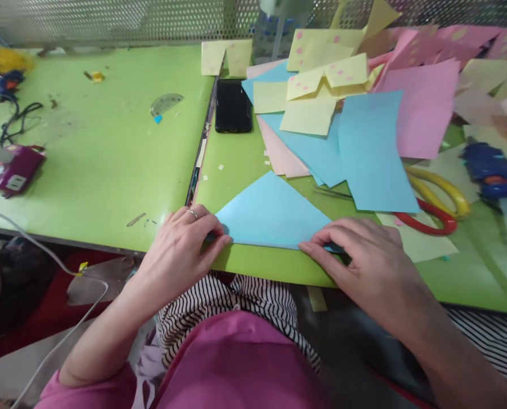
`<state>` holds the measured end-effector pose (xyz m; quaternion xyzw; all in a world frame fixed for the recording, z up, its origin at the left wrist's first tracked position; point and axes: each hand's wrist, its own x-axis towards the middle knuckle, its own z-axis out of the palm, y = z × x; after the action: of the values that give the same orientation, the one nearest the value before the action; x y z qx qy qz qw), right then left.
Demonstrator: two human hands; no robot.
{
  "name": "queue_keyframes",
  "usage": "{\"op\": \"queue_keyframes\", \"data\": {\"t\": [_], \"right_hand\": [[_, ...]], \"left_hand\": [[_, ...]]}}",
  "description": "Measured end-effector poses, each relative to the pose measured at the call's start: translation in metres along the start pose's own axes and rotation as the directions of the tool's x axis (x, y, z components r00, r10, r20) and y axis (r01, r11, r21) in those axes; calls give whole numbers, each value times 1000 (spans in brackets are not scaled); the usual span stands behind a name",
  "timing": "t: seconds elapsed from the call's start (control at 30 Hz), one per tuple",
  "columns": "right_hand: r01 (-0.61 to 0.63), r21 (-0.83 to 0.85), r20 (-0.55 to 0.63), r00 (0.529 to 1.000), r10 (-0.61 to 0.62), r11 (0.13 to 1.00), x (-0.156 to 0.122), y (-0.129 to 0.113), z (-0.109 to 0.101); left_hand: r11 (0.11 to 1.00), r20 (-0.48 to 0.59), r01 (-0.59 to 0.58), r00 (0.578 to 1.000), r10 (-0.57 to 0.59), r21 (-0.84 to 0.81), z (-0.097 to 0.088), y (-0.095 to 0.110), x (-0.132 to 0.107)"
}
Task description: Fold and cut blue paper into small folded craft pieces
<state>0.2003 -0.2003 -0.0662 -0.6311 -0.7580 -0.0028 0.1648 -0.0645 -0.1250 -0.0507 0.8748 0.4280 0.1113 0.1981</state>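
Paper [273, 213], blue and folded, on the bench [129, 153], on the near side of the phone [233, 107]. Left hand [189, 241] pinched on its left end, right hand [362, 250] on its right. Maybe a crooked fold, from one hand pulling harder.

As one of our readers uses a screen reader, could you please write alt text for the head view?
A person's left hand and right hand hold a blue paper triangle at its near corners on a green table. Beyond lie a phone and coloured papers.
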Motion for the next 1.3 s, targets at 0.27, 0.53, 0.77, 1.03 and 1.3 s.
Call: {"op": "queue_keyframes", "data": {"t": [0.27,0.53,0.77,1.03,1.3], "right_hand": [[43,-2,25,999,-43,999,5,5,-3],[-65,38,128,990,59,997,14,6,-5],[-124,51,167,979,114,991,19,7,-6],[-119,32,169,979,112,992,18,7,-5],[-97,9,163,982,94,995,18,15,-4]], "left_hand": [[997,14,13,1000,-14,80,-9,-4,1],[996,45,40,998,-44,74,-20,-15,0],[998,95,2,995,-8,65,-22,-20,2],[993,94,7,995,-19,119,-19,-20,0],[984,-5,91,996,-91,156,-21,-21,-13]]}}
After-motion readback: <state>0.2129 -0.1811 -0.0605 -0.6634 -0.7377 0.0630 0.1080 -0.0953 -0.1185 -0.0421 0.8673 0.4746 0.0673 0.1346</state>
